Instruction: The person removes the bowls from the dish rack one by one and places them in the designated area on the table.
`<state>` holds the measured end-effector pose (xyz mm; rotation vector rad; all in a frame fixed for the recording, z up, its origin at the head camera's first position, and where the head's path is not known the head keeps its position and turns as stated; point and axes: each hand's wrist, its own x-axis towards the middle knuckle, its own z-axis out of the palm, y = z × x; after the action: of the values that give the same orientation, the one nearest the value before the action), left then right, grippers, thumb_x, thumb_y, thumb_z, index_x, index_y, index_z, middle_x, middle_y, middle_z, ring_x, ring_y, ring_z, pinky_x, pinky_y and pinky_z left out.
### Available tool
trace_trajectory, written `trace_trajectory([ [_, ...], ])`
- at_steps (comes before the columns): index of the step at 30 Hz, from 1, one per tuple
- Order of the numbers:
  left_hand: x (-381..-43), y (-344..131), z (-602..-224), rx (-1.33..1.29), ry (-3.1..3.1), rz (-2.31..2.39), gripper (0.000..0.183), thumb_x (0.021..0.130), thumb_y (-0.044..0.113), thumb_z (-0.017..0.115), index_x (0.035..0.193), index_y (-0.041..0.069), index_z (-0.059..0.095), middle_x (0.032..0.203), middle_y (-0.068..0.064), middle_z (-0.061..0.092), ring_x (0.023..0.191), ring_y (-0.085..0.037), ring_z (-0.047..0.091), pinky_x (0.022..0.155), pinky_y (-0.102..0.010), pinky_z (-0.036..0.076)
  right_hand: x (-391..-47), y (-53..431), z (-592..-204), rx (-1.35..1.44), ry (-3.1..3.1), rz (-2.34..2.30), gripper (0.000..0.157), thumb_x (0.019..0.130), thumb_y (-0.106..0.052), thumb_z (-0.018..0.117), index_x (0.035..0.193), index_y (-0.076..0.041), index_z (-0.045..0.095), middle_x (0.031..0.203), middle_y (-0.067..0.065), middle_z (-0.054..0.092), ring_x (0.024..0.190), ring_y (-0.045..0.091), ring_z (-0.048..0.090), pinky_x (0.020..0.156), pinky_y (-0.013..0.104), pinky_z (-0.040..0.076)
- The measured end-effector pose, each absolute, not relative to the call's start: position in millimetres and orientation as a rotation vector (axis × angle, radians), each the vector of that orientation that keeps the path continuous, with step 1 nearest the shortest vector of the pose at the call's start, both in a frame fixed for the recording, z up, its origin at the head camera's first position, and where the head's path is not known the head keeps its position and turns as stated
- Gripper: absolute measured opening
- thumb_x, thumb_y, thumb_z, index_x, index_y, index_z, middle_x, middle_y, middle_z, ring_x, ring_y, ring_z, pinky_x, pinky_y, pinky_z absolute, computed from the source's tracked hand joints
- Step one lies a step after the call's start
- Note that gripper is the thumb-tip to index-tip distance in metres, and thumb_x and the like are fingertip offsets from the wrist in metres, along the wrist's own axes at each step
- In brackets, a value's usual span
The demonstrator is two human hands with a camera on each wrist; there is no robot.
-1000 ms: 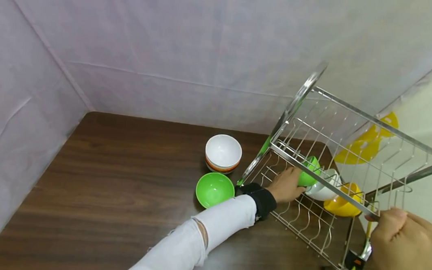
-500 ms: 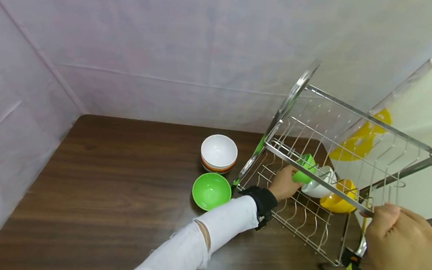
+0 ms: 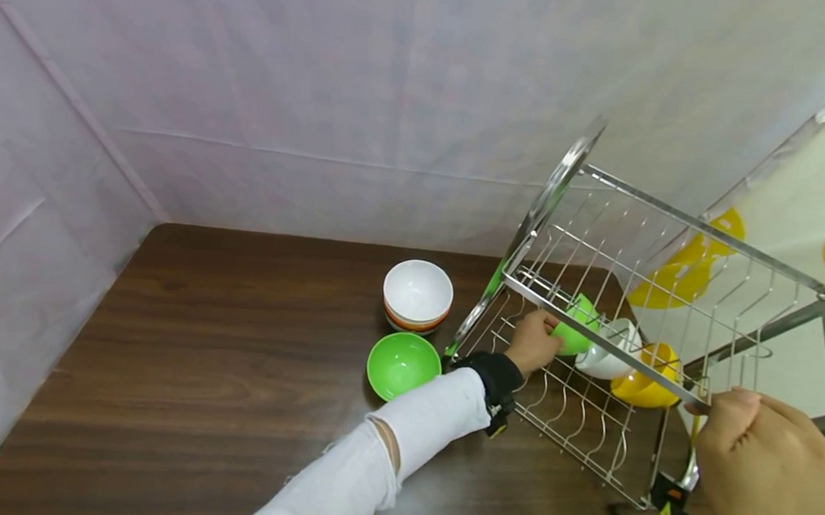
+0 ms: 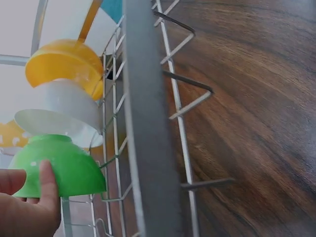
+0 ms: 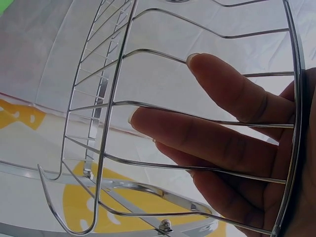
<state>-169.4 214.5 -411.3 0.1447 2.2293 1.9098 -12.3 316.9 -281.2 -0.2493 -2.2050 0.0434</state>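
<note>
My left hand (image 3: 532,341) reaches into the lower tier of a metal dish rack (image 3: 610,353) and holds a green bowl (image 3: 577,326) by its edge. In the left wrist view, thumb and index finger lie against the outside of the green bowl (image 4: 59,165), other fingers below its rim. Behind it, a white bowl (image 4: 61,111) and a yellow bowl (image 4: 64,64) lean in a row. My right hand (image 3: 766,455) grips the upper tier's near rail, its thumb over the bar. In the right wrist view its fingers (image 5: 212,136) stretch along the underside of the wires.
Left of the rack, another green bowl (image 3: 403,366) sits upright on the brown wooden table (image 3: 225,356). Just behind it stands a stack of bowls (image 3: 418,293), white on top with an orange one below. A pale cloth wall (image 3: 287,111) closes off the back.
My left hand has drawn slightly back to the left, and the green bowl at its fingers has shifted and tilted a little. My right hand keeps its grip on the rack. The view has shifted slightly.
</note>
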Motion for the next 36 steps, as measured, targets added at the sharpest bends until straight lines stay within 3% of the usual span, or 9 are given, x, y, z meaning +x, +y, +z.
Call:
trace_trajectory([
  [6, -164, 219, -405, 0.082, 2.093, 1.972, 0.011, 0.084, -0.007, 0.066, 0.094, -0.004, 0.064, 0.077, -0.006, 0.059, 0.067, -0.029, 0.069, 0.044, -0.016, 0.045, -11, 315, -279, -0.228, -2.213, 0.03, 0.052, 0.094, -0.02, 0.033, 0.061, 0.008, 0.063, 0.082, 0.025, 0.067, 0.063, 0.048, 0.055, 0.038, 0.04, 0.023],
  [10, -162, 217, -404, 0.133, 2.174, 1.923, 0.011, 0.083, -0.004, 0.07, 0.092, -0.001, 0.065, 0.07, 0.001, 0.056, 0.061, -0.023, 0.068, 0.043, -0.014, 0.044, -11, 314, -276, -0.203, -2.228, 0.011, 0.055, 0.095, -0.02, 0.032, 0.055, 0.006, 0.058, 0.079, 0.025, 0.067, 0.059, 0.046, 0.054, 0.038, 0.033, 0.02],
  [15, -161, 209, -398, 0.292, 2.304, 1.817, 0.013, 0.083, -0.001, 0.072, 0.095, -0.001, 0.066, 0.072, -0.001, 0.061, 0.054, -0.011, 0.065, 0.047, -0.012, 0.046, -11, 312, -274, -0.242, -2.222, 0.035, 0.055, 0.094, -0.021, 0.032, 0.052, 0.005, 0.056, 0.078, 0.023, 0.066, 0.06, 0.047, 0.053, 0.038, 0.037, 0.02],
  [20, -161, 196, -389, 0.432, 2.474, 1.626, 0.016, 0.085, 0.007, 0.072, 0.1, 0.003, 0.069, 0.08, 0.0, 0.066, 0.061, -0.003, 0.061, 0.063, -0.008, 0.042, -12, 313, -277, -0.29, -2.212, 0.048, 0.054, 0.094, -0.023, 0.033, 0.051, 0.003, 0.054, 0.076, 0.022, 0.066, 0.059, 0.048, 0.051, 0.038, 0.04, 0.021],
  [26, -157, 180, -385, 0.609, 2.544, 1.495, 0.017, 0.087, 0.011, 0.071, 0.102, 0.005, 0.067, 0.092, -0.001, 0.068, 0.081, -0.007, 0.059, 0.068, -0.01, 0.041, -12, 313, -279, -0.25, -2.188, 0.035, 0.055, 0.094, -0.022, 0.033, 0.047, 0.001, 0.05, 0.068, 0.023, 0.063, 0.05, 0.047, 0.046, 0.037, 0.036, 0.017],
  [30, -156, 164, -380, 0.777, 2.572, 1.399, 0.014, 0.088, 0.011, 0.069, 0.101, 0.005, 0.065, 0.094, -0.002, 0.068, 0.081, -0.007, 0.061, 0.067, -0.009, 0.042, -14, 312, -279, -0.273, -2.18, 0.041, 0.054, 0.093, -0.023, 0.033, 0.045, -0.002, 0.046, 0.065, 0.022, 0.06, 0.049, 0.047, 0.043, 0.038, 0.036, 0.016],
  [36, -150, 141, -372, 0.911, 2.566, 1.262, 0.015, 0.09, 0.013, 0.067, 0.103, 0.006, 0.065, 0.098, -0.003, 0.069, 0.08, -0.005, 0.061, 0.066, -0.008, 0.043, -11, 312, -276, -0.334, -2.275, 0.066, 0.054, 0.094, -0.023, 0.032, 0.053, 0.005, 0.054, 0.074, 0.026, 0.063, 0.06, 0.052, 0.049, 0.04, 0.043, 0.022],
])
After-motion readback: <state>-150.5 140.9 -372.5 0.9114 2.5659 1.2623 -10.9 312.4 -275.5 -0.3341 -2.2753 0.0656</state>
